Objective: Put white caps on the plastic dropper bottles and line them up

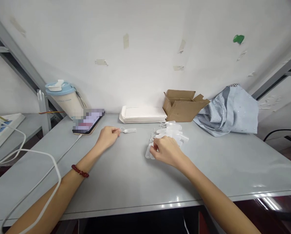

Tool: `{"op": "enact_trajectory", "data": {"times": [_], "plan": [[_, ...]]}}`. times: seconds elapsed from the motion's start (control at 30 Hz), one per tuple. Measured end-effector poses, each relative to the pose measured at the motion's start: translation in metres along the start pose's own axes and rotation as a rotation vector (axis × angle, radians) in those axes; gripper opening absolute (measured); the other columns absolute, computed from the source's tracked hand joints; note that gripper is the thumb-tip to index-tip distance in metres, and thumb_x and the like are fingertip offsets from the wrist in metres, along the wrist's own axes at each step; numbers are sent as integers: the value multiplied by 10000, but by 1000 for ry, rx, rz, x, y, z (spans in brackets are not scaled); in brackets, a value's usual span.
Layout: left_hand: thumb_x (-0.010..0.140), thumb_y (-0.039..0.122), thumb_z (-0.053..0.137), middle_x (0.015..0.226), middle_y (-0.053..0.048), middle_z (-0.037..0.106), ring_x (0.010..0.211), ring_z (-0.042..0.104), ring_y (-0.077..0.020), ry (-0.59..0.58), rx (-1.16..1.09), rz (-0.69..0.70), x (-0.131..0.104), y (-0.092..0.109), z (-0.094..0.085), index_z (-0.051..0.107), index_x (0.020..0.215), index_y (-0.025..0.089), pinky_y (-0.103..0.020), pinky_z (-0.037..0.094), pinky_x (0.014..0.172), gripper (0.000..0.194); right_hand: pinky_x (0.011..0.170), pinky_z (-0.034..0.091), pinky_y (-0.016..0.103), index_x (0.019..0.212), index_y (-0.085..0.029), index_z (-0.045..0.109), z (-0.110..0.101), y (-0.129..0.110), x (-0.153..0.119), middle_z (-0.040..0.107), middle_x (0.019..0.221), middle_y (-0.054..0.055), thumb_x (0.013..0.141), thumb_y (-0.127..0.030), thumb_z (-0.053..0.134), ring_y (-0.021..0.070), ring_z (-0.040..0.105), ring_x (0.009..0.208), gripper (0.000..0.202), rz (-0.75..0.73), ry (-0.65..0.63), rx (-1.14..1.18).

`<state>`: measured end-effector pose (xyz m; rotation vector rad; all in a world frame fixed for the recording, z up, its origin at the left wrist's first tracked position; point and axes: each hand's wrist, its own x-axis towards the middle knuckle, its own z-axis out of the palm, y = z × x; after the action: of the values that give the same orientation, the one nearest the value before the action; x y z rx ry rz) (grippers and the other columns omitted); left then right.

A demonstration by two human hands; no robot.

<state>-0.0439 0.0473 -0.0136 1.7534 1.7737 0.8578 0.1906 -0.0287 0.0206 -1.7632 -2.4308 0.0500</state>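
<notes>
The left hand [108, 136] pinches the cord [121, 128] of one white piece [130, 130], alone on the desk [126, 178]. Right of it, the right hand [167, 151] covers the heap [170, 130]; its grip's hold I cannot tell. Seemingly one piece is separated, many left.

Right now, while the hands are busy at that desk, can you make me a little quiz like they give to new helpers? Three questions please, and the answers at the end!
1. True or false: the cardboard box has its flaps open.
2. Which hand is at the pile of small white pieces? A, the left; B, the right; C, neither.
3. What colour is the lid of the tall cup?

Key: 1. True. 2. B, the right hand. 3. Light blue, with a white top piece.
</notes>
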Motion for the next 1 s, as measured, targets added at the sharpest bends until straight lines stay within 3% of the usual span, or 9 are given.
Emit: {"op": "enact_trajectory", "data": {"times": [0.27, 0.4, 0.73, 1.0], "plan": [[769, 337, 460, 755, -55, 707, 757, 622, -239, 51, 88, 129, -18, 20, 1, 699, 841, 175, -287, 411, 667, 297, 460, 193, 263, 619, -148, 631, 5, -2, 0, 615, 559, 85, 782, -282, 455, 175, 557, 507, 275, 20, -8, -101], [791, 341, 451, 812, -74, 714, 763, 630, -231, 56, 151, 186, -25, 26, 4, 691, 939, 153, -284, 425, 639, 339, 464, 198, 268, 612, -145, 641, 7, -5, -1, 624, 565, 95, 778, -290, 464, 189, 573, 521, 283, 19, -24, -128], [805, 332, 458, 789, -56, 710, 738, 627, -215, 45, 116, 217, -31, 30, 7, 686, 915, 165, -277, 438, 636, 303, 466, 231, 273, 581, -142, 630, 8, -9, 0, 629, 559, 106, 794, -332, 502, 226, 624, 565, 314, 48, -59, -142], [809, 315, 455, 803, -53, 713, 730, 625, -211, 8, 96, 238, -32, 30, 11, 681, 875, 176, -279, 428, 637, 274, 490, 302, 289, 742, -121, 627, 15, -10, -2, 661, 658, 149, 822, -316, 482, 282, 649, 631, 256, 34, -28, -162]]}}
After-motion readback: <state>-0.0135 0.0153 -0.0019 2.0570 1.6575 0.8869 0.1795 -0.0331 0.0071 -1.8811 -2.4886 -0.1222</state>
